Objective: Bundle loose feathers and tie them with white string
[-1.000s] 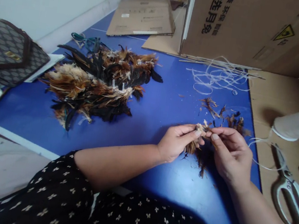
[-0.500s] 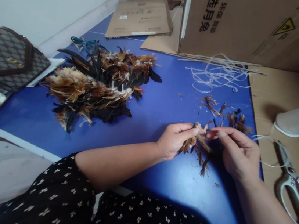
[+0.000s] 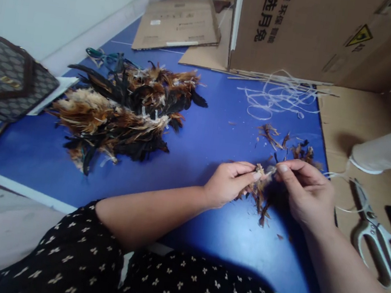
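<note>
My left hand (image 3: 228,182) pinches a small bunch of brown feathers (image 3: 257,194) between thumb and fingers, its pale tied end upward. Just to the right, my right hand (image 3: 306,188) is closed in a pinch on a feather (image 3: 272,169) with a dark quill and greyish fluff, beside the bunch. More loose brown feathers (image 3: 305,152) lie on the blue table (image 3: 211,134) beyond my right hand. A large pile of brown and black feather bunches (image 3: 123,112) rests on the left of the table.
A tangle of white string (image 3: 282,98) lies at the back. Silver scissors (image 3: 379,235) and a white roll (image 3: 388,147) are on cardboard at the right. A big cardboard box (image 3: 306,31) stands behind; a patterned handbag (image 3: 1,75) sits at the left edge.
My right hand has a feather with grey fluff showing at its fingertips now. The left hand keeps its hold on the bunch. The whole view has shifted slightly.
</note>
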Demonstrator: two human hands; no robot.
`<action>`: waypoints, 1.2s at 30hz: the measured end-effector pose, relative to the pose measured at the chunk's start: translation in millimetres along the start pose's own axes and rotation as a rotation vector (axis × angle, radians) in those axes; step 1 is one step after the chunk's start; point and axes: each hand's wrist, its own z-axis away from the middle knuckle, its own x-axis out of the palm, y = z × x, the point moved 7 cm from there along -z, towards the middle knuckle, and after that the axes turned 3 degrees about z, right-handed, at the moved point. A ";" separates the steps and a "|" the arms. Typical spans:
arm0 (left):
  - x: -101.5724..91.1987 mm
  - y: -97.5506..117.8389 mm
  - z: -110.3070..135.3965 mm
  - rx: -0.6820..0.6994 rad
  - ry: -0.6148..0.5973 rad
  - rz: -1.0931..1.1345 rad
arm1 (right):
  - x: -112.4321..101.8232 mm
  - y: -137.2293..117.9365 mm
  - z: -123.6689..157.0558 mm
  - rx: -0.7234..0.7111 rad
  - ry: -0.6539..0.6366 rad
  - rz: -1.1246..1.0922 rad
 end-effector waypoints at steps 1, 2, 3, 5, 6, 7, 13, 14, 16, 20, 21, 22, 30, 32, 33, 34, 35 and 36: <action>0.2 -0.3 0.0 0.000 -0.005 0.001 | -3.5 1.9 -1.5 0.014 0.029 -0.039; 0.2 -0.6 0.1 -0.001 -0.008 0.001 | -6.4 2.2 -3.1 0.020 0.045 -0.079; 0.1 -1.1 0.2 -0.005 -0.009 -0.001 | -8.5 1.3 -4.8 0.022 0.049 -0.116; -0.6 -2.0 0.1 -0.015 -0.011 -0.012 | -9.5 -1.7 -8.1 0.031 0.009 -0.164; -0.8 -2.0 -0.1 -0.015 -0.016 -0.022 | -9.1 -3.0 -9.5 0.038 -0.021 -0.178; -0.5 -1.1 -0.4 -0.007 -0.029 -0.033 | -8.3 -4.3 -10.4 0.045 -0.052 -0.181; 10.6 14.4 5.6 0.111 -0.146 -0.214 | 4.9 -17.8 -5.1 -0.006 -0.250 -0.022; 11.1 15.4 6.9 0.117 -0.144 -0.254 | 8.4 -19.9 -3.2 -0.020 -0.290 -0.002; 10.8 15.5 8.2 0.124 -0.134 -0.284 | 12.1 -21.2 -1.1 -0.033 -0.325 0.050; 15.7 16.5 10.0 0.139 -0.157 -0.307 | 15.6 -25.3 2.1 -0.073 -0.385 0.116; 16.9 17.6 10.8 0.138 -0.154 -0.309 | 15.8 -27.0 2.9 -0.084 -0.397 0.123; 17.7 18.7 11.6 0.132 -0.147 -0.308 | 15.9 -28.6 3.7 -0.092 -0.407 0.128; 20.0 22.2 13.5 0.127 -0.166 -0.315 | 17.2 -33.4 6.0 -0.093 -0.467 0.110; 19.1 20.6 11.8 0.135 -0.181 -0.288 | 18.7 -31.8 5.9 -0.077 -0.476 0.092; 17.6 19.4 10.5 0.136 -0.174 -0.266 | 18.9 -30.5 5.5 -0.068 -0.468 0.083; 16.4 17.8 9.2 0.130 -0.171 -0.242 | 18.5 -28.2 4.8 -0.051 -0.452 0.082; 14.0 17.2 7.9 0.136 -0.150 -0.206 | 17.4 -25.3 3.8 -0.028 -0.425 0.081; 13.0 15.3 6.8 0.126 -0.149 -0.191 | 15.9 -22.1 2.8 -0.002 -0.394 0.077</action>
